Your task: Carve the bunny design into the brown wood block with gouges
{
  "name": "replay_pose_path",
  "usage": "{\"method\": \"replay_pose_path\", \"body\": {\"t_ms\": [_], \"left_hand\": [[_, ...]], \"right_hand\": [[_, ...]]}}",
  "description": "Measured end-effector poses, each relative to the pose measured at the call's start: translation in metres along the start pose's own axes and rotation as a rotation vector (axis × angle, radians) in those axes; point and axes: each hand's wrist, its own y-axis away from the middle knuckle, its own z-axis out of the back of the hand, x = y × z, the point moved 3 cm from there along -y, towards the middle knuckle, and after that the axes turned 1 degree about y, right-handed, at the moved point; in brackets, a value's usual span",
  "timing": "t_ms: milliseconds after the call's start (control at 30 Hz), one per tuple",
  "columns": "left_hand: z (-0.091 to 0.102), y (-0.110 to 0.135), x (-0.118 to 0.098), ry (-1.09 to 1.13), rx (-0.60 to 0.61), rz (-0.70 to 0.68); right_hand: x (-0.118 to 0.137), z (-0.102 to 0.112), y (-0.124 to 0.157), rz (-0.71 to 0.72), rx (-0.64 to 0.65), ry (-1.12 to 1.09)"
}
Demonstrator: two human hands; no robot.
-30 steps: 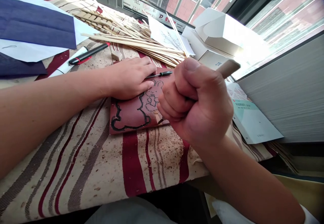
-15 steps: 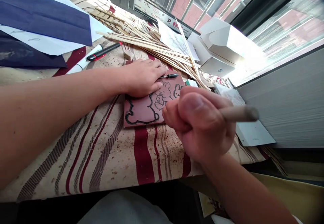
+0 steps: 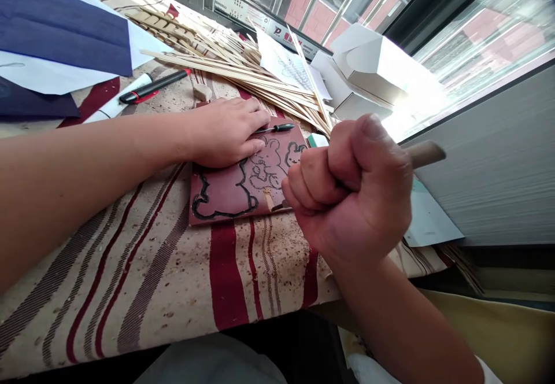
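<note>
A reddish-brown board (image 3: 225, 193) lies on the striped cloth, with dark bear outlines drawn or cut into it. My left hand (image 3: 229, 132) rests flat on its upper left part, fingers stretched out. In a fist, my right hand (image 3: 351, 178) grips a carving tool (image 3: 427, 154); its handle sticks out past the thumb. The dark tip touches or almost touches the board's near edge, beside a pale scraped patch (image 3: 269, 199). A second slim tool with a dark handle (image 3: 284, 127) lies on the board near my left fingertips.
Behind the board are a pile of thin wooden sticks (image 3: 243, 74), a small eraser-like block (image 3: 202, 92) and white boxes (image 3: 368, 66). Pens (image 3: 151, 87) and dark blue paper (image 3: 65, 22) lie left. Crumbs cover the striped cloth (image 3: 165, 268). A window (image 3: 338, 2) stands behind.
My right fist has turned and risen slightly, so the tool's tip and a pale scraped patch on the board now show. The view has shifted a little; my left hand stays on the board.
</note>
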Motion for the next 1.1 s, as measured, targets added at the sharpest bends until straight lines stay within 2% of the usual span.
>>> {"method": "replay_pose_path", "body": {"t_ms": [500,667,900,1100], "left_hand": [[0.0,0.0,0.0,0.015,-0.015,-0.02],[0.003,-0.001,-0.005,-0.021,0.021,0.012],[0.01,0.007,-0.017,-0.059,0.058,0.018],[0.004,0.003,-0.014,-0.058,0.054,0.045]], "right_hand": [[-0.004,0.002,-0.003,-0.018,-0.054,0.041],[-0.002,-0.005,-0.002,-0.004,-0.14,0.043],[0.001,-0.017,0.01,0.02,-0.153,0.228],[-0.002,-0.016,0.016,0.081,-0.139,0.264]]}}
